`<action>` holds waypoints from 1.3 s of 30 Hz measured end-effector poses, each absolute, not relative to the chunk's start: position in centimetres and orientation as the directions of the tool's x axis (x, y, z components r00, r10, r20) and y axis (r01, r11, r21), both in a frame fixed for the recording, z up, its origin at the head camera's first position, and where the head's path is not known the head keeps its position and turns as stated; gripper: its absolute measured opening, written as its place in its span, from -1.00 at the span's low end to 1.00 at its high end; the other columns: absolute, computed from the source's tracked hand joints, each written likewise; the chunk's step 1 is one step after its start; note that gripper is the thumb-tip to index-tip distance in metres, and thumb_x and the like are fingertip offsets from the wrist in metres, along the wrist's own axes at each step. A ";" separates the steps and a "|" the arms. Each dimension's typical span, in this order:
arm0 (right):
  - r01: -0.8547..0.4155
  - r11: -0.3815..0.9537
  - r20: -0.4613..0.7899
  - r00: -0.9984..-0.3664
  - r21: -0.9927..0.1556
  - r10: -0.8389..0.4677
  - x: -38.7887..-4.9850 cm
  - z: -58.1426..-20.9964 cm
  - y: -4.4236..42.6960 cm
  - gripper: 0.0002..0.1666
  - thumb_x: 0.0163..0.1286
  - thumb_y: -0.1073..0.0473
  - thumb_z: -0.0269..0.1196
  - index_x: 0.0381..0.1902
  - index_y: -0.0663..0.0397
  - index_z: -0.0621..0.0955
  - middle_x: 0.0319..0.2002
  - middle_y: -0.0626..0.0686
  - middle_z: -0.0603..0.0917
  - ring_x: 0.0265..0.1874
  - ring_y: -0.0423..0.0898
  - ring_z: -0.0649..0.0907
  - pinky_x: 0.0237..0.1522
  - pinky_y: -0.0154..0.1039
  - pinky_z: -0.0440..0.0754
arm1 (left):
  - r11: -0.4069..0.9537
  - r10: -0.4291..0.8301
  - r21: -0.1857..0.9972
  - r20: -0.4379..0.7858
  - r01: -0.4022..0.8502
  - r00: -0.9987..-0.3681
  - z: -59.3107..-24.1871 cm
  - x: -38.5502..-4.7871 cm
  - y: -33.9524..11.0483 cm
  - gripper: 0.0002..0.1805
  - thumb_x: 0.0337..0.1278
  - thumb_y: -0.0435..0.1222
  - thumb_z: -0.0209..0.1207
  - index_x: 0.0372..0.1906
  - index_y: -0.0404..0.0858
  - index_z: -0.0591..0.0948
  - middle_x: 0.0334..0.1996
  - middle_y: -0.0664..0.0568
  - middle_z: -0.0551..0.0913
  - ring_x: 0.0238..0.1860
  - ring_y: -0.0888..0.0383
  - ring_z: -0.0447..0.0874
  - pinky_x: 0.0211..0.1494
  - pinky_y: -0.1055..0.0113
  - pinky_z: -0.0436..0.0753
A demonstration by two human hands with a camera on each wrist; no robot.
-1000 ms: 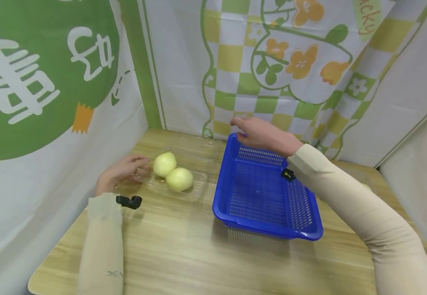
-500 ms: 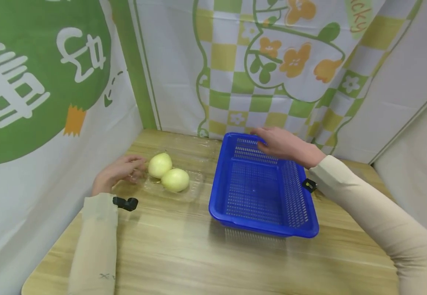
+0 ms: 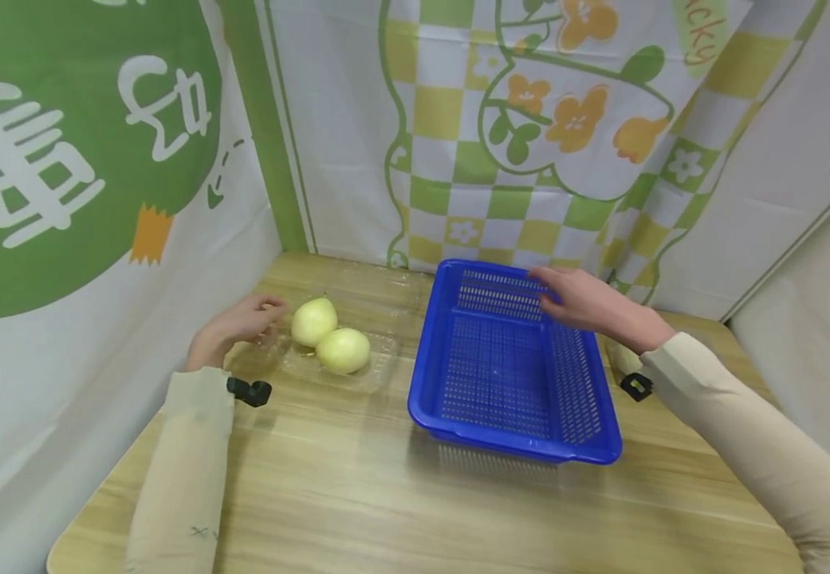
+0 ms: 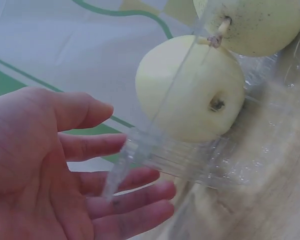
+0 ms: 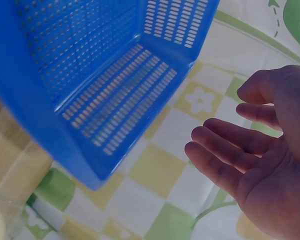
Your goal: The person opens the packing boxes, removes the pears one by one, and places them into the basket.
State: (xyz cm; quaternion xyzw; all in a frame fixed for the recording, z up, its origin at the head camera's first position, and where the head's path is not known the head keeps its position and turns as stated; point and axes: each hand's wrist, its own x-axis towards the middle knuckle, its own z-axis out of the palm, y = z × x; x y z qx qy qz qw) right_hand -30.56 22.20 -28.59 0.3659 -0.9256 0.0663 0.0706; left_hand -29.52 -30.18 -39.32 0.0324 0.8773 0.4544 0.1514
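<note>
Left hand (image 3: 241,320) and right hand (image 3: 581,301) grip nothing, fingers loose. The blue plastic basket (image 3: 497,371) looks light; hold its rim (image 3: 429,359).

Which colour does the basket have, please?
The basket is plain blue; the head view shows it best.

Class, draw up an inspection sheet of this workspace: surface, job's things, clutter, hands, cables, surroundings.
Surface: light wood-grain tabletop.
Job's things: two pale pears in a clear plastic container; blue perforated basket to their right.
Clutter: pale item right of the basket, partly hidden, unidentifiable.
Hands: left hand beside the container, contact unclear; right hand near the basket's far right corner, holding nothing.
Cables: nothing seen.
Surroundings: checked, flower-printed cloth behind.
</note>
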 end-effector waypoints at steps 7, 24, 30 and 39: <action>-0.635 0.767 0.187 -0.768 -0.093 -0.613 -30.6 -29.7 24.4 -0.55 0.38 0.30 0.09 0.21 0.34 0.48 0.06 0.34 0.65 0.00 0.24 0.66 0.04 0.15 0.60 | 0.693 0.205 0.720 -0.168 0.022 -0.964 -37.8 -29.4 -29.4 -0.30 0.51 0.05 -0.21 0.44 -0.42 0.20 0.38 -0.46 0.23 0.33 -0.38 0.30 0.29 -0.21 0.43; -0.560 0.819 0.264 -0.814 -0.123 -0.517 -29.7 -33.7 28.1 -0.57 0.35 0.32 0.14 0.15 0.42 0.49 0.05 0.43 0.62 0.09 0.38 0.55 0.19 0.30 0.39 | 0.746 0.348 0.619 -0.050 0.244 -0.936 -36.5 -29.8 -25.8 -0.46 0.51 -0.12 -0.10 0.34 -0.43 0.31 0.25 -0.47 0.43 0.26 -0.35 0.44 0.16 -0.12 0.58; -0.559 0.817 0.311 -0.808 -0.142 -0.500 -30.1 -35.3 28.1 -0.54 0.35 0.33 0.13 0.18 0.42 0.48 0.09 0.42 0.58 0.14 0.37 0.50 0.22 0.30 0.32 | 0.779 0.347 0.574 -0.061 0.252 -0.936 -36.5 -29.9 -25.1 -0.47 0.49 -0.12 -0.09 0.35 -0.38 0.32 0.27 -0.47 0.41 0.27 -0.36 0.42 0.17 -0.16 0.54; -0.537 0.824 0.356 -0.816 -0.179 -0.455 -31.0 -36.4 27.8 -0.48 0.36 0.30 0.13 0.23 0.47 0.43 0.16 0.53 0.49 0.20 0.46 0.43 0.26 0.35 0.30 | 0.782 0.377 0.553 -0.053 0.287 -0.925 -36.6 -30.1 -24.8 -0.46 0.46 -0.18 -0.04 0.33 -0.48 0.31 0.28 -0.48 0.39 0.30 -0.41 0.35 0.22 -0.22 0.48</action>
